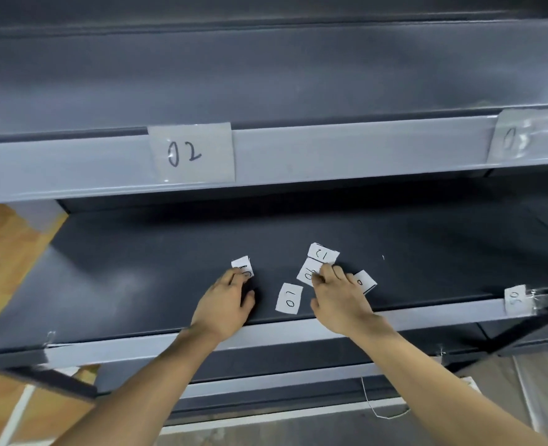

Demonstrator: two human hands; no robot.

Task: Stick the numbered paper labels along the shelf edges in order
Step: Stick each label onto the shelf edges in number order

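Now the right hand (337,297) pinches one loose label (308,273) while the left hand (226,304) rests flat on another label (243,266), so read each number first.

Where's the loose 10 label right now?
In the head view, the 10 label lies flat on the dark shelf surface, near its front edge, in the gap between the left hand and the right hand, touching neither.
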